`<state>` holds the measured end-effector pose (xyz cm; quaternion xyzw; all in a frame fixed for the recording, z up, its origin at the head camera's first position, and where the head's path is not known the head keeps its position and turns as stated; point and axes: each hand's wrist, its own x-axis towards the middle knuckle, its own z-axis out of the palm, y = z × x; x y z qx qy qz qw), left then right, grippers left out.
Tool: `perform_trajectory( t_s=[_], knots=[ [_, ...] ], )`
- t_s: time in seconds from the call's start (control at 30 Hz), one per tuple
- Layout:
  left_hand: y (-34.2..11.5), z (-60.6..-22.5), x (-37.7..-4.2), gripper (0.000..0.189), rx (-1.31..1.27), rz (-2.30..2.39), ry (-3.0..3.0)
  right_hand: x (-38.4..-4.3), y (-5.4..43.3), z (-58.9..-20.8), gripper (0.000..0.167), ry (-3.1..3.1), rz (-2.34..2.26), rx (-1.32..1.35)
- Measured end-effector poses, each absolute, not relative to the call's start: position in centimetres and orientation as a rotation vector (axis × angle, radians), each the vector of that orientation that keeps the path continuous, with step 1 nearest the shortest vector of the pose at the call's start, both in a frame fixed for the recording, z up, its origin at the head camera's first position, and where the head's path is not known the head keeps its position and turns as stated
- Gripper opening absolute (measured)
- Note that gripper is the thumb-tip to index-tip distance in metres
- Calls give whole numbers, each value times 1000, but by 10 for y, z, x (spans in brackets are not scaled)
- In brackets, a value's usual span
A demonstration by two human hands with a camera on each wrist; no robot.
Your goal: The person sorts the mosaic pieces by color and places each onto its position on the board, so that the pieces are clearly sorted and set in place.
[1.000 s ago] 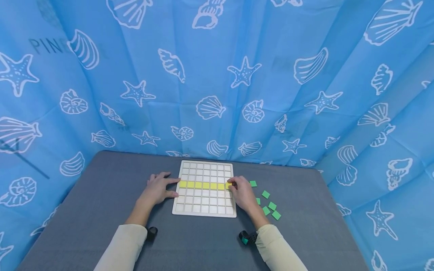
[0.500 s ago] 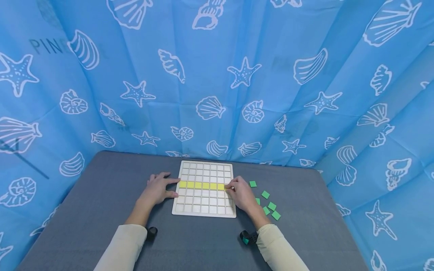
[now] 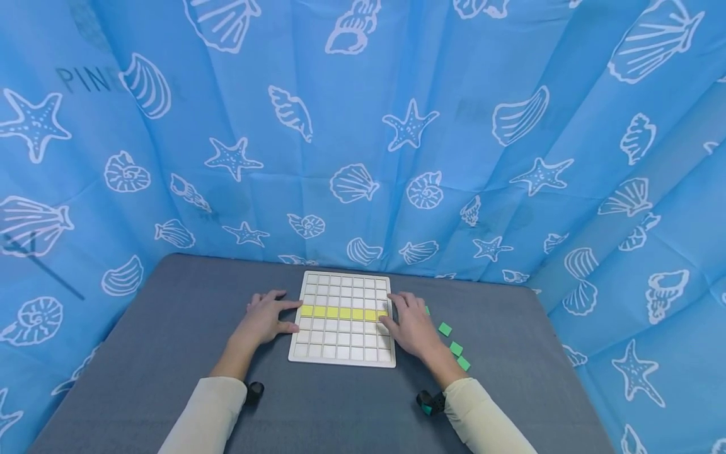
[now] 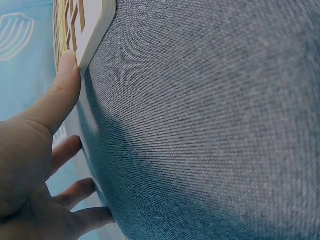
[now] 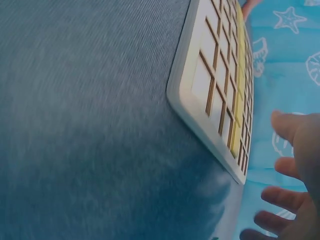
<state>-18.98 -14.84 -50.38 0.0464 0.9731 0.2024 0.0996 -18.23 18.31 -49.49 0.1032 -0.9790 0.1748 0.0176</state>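
a pale gridded board [image 3: 343, 352] lay flat on the grey-covered table [image 3: 351, 407], between the person's two hands. seven square yellow tiles [image 3: 345, 313] sat in its cells, a row whose long axis ran left to right, from one hand toward the other. the left hand [image 3: 266, 320] was at the board's left edge, thumb and index finger well parted at the rim, and it gripped no tile that i could see. the right hand [image 3: 411, 325] was over at the opposite edge, its fingers spread wide with nothing between them. its thumb came over the right end of the yellow row; whether it touched that last tile or hung just above, i couldn't tell.

what mattered, to my eye, was off to the right: the loose green tiles [image 3: 445, 329] lay on the outer side of that right hand, away from its thumb, strung in a slant outward and back toward the person, one mostly hidden behind the hand. the right hand was much the nearer; the left had the whole board between.
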Motion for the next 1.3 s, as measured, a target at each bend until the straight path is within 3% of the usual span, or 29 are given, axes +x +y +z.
perform_trajectory(
  t_s=[0.37,1.3],
  knots=[
    [-149,-508,-191,65,120,596,2877,-186,198,-498,81,-3110,475,313],
    [-148,-506,-191,66,126,596,2878,-200,254,-512,82,-3176,352,260]
  ],
)
